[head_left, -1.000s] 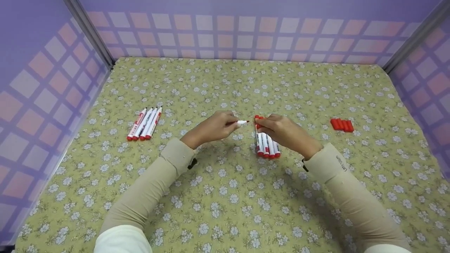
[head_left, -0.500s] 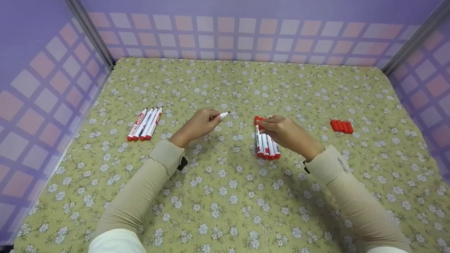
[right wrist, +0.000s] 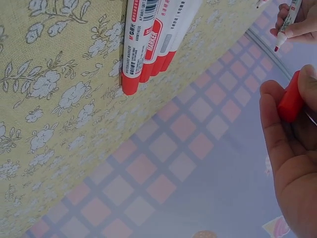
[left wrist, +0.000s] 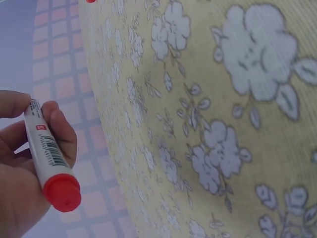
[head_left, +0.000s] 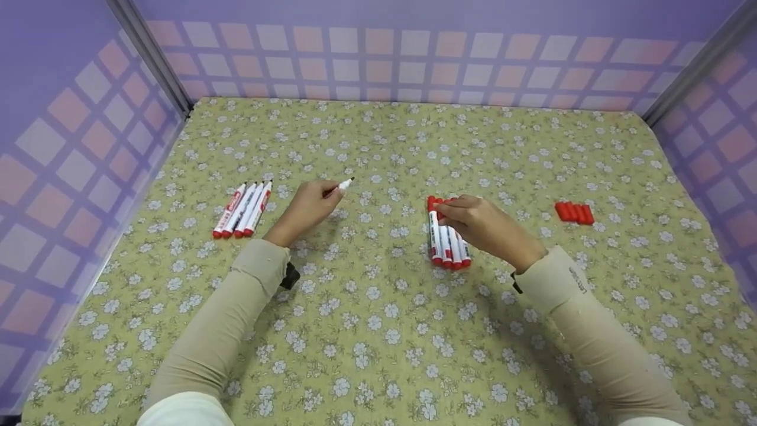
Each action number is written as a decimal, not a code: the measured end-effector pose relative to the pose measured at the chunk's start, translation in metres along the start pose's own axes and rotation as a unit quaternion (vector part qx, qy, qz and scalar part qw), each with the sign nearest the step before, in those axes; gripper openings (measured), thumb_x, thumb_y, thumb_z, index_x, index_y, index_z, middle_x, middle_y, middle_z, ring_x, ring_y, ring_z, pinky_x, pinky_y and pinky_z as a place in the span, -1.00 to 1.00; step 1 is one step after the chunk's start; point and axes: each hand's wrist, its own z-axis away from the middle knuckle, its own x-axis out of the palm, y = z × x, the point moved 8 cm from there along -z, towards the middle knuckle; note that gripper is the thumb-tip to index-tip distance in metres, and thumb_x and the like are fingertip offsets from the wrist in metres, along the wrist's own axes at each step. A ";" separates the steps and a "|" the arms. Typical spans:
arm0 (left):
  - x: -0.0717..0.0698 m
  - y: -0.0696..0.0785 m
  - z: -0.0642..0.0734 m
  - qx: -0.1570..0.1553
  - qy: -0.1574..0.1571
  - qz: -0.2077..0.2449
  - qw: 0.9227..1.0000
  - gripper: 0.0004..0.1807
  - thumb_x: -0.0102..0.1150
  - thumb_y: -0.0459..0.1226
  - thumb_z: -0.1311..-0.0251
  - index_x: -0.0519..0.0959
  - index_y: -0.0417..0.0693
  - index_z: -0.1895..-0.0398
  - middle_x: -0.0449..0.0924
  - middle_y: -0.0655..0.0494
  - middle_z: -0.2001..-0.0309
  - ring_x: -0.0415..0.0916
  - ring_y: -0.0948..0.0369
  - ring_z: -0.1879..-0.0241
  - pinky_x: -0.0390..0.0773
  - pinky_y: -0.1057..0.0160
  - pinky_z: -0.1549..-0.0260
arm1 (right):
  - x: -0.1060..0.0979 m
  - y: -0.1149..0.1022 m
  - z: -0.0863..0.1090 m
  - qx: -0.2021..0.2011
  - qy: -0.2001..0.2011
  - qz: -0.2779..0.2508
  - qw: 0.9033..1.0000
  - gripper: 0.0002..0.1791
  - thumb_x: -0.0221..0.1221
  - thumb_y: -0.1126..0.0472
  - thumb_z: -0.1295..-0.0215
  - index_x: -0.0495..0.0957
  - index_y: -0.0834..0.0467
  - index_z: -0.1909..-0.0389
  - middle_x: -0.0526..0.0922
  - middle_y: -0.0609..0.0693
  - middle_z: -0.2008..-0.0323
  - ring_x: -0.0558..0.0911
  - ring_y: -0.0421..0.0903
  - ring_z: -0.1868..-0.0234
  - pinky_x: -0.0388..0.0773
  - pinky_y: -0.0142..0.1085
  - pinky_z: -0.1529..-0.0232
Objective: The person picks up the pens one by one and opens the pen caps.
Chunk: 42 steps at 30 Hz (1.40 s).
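Note:
An uncapped whiteboard marker with a white body, dark tip and red end is pinched in my left hand; its tip points away to the upper right. In the left wrist view the marker's red end faces the camera. My right hand pinches a loose red marker cap, best seen in the right wrist view. Below and beside that hand lies a row of capped markers, red caps at the far end, partly hidden by the hand in the head view.
At the left several uncapped markers lie side by side, tips pointing away. Several red caps form a row at the right. A floral cloth covers the table, with purple checked panels around its back and sides.
My left hand has moved left with the uncapped marker, away from the right hand. The right hand stays almost still above the capped row.

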 end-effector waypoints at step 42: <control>-0.131 -0.106 0.041 -0.189 0.115 0.077 0.972 -0.44 -0.03 -0.05 -0.39 0.30 -0.17 -0.33 0.35 -0.03 -0.12 0.32 0.06 -0.09 0.35 0.11 -0.09 | 0.001 0.008 0.009 0.001 -0.013 0.025 1.000 -0.65 0.23 0.45 -0.20 0.60 0.31 -0.04 0.71 0.16 0.21 0.71 -0.02 0.21 0.66 -0.29 0.25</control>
